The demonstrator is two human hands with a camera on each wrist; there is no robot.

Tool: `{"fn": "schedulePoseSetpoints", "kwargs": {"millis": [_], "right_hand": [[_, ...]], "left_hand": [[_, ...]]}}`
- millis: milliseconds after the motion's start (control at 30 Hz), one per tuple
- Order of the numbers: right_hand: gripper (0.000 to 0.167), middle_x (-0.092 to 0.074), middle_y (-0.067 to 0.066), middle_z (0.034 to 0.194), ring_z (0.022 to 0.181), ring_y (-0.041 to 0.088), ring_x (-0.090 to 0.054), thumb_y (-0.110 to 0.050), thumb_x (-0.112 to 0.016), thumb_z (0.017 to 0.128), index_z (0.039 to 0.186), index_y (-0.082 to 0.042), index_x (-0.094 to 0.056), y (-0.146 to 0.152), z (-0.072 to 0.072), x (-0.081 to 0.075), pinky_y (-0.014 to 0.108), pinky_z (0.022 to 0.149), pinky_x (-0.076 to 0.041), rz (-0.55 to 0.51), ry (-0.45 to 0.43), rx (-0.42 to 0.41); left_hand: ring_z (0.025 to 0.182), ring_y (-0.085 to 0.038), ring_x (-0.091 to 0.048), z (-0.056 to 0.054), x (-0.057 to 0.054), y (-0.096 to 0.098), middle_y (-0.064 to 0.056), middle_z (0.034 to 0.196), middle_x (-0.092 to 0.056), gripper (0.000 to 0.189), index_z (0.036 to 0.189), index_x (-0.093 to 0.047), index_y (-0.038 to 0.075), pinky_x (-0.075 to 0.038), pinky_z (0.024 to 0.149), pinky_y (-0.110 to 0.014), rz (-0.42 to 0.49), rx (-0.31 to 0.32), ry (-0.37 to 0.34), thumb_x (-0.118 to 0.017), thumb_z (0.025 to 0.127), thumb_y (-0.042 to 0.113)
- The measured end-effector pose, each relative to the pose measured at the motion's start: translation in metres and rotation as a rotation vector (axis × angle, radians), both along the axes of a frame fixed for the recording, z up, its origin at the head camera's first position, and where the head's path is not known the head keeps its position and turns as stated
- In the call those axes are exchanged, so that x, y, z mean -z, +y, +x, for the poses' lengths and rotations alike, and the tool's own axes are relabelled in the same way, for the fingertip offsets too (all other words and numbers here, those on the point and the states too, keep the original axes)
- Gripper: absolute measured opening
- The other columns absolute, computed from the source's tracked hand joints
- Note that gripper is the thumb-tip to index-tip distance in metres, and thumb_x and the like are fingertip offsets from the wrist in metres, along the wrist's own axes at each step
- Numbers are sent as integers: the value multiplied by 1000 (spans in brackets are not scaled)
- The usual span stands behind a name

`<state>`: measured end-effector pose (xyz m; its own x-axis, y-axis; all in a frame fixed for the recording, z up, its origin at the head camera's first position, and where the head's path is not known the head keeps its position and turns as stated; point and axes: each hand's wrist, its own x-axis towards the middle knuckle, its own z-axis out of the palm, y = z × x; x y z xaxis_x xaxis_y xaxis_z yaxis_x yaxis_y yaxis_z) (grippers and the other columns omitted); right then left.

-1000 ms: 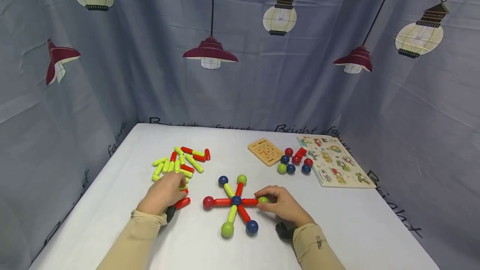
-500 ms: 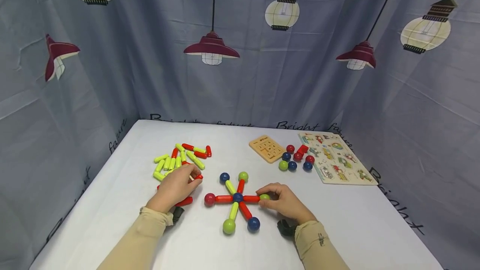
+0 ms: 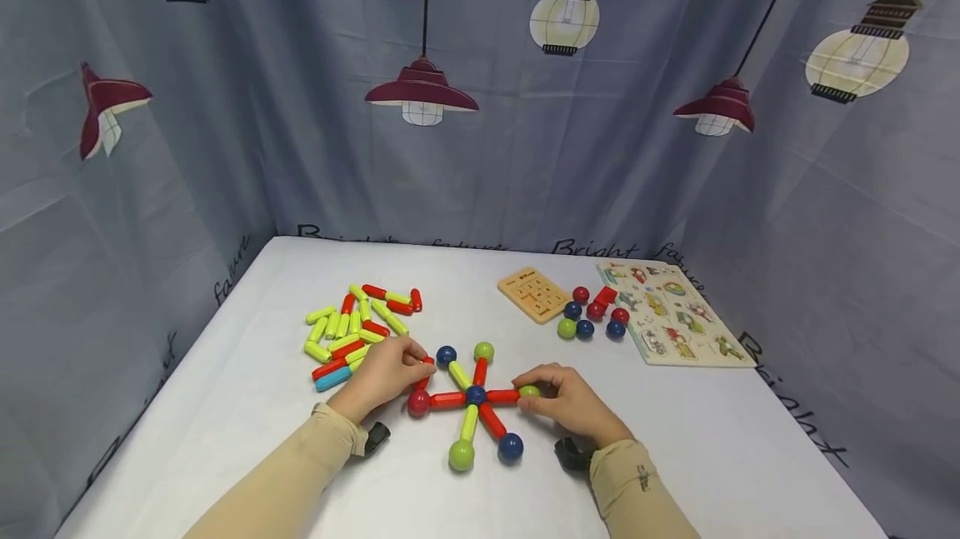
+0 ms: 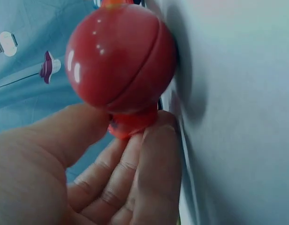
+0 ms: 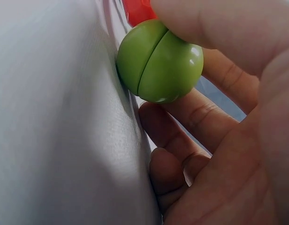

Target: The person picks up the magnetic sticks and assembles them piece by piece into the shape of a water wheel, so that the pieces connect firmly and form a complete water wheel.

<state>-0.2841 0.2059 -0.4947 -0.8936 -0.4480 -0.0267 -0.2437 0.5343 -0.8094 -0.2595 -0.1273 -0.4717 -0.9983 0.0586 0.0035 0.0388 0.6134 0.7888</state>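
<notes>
A flat star of coloured sticks lies on the table, with a dark blue ball at its hub and balls on its outer ends. My left hand pinches a short red stick between thumb and fingers. That stick's end meets the red ball at the star's left tip; the left wrist view has the ball right above the pinched stick. At the right tip, the thumb and fingers of my right hand hold a green ball, beside its red stick.
Yellow-green and red sticks lie loosely at the left, with a blue stick nearest my left hand. Behind the star at the right are a wooden number board, several loose balls and a picture board.
My left hand has left the stick pile and moved right, bringing a red stick to the star's red ball. The right hand stays at the green ball.
</notes>
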Motion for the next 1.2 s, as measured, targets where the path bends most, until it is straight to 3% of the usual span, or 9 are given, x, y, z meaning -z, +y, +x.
{"fn": "schedulePoseSetpoints", "kwargs": {"millis": [233, 400, 600, 733, 867, 1067, 1200], "right_hand": [[30, -70, -5, 118, 105, 22, -54, -33, -84, 86, 114, -26, -78, 0, -1, -2, 34, 89, -44, 5, 4, 2], [30, -70, -5, 118, 107, 22, -55, -32, -84, 86, 114, -25, -78, 1, -2, -3, 36, 92, -44, -10, 5, -1], [30, -71, -5, 118, 106, 22, -55, -31, -84, 86, 115, -24, -78, 1, -1, -1, 34, 92, -45, -25, 3, -8], [30, -71, -5, 119, 108, 22, -56, -31, -83, 87, 116, -26, -78, 0, -1, 0, 34, 92, -46, -25, 9, -10], [29, -71, -6, 119, 108, 22, -57, -31, -83, 87, 115, -27, -78, 0, -2, 1, 36, 93, -46, -17, 17, -8], [29, -71, -6, 120, 111, 21, -57, -33, -83, 86, 115, -28, -79, 0, -3, 1, 38, 96, -45, -7, 12, -2], [29, -71, -6, 121, 112, 21, -57, -34, -83, 86, 115, -29, -79, 0, -3, 1, 39, 96, -45, -5, -4, 9]], "left_hand": [[67, -15, -60, -1, 2, 2, 1, 77, -66, 31, 105, -73, 9, -50, 59, -27, -3, -8, 11, -83, 88, 32], [67, -14, -60, -4, 2, 4, 1, 77, -66, 41, 118, -70, 7, -51, 61, -28, -2, 11, 12, -83, 88, 31], [68, -15, -59, -6, 6, 5, 2, 81, -65, 65, 148, -52, 10, -49, 62, -30, -5, 95, 0, -80, 92, 30], [62, -14, -55, -5, 7, 5, 2, 80, -61, 66, 156, -44, 15, -43, 55, -27, -74, 189, -23, -71, 98, 32], [56, -13, -52, -4, 8, 5, 2, 79, -60, 57, 154, -46, 16, -38, 50, -26, -110, 244, -42, -64, 102, 31], [60, -14, -55, -4, 9, 9, 1, 81, -61, 60, 145, -49, 14, -42, 52, -26, -100, 221, -43, -73, 95, 37], [59, -13, -55, -4, 8, 12, 1, 76, -60, 63, 142, -51, 9, -44, 53, -27, -121, 209, -3, -79, 89, 26]]}}
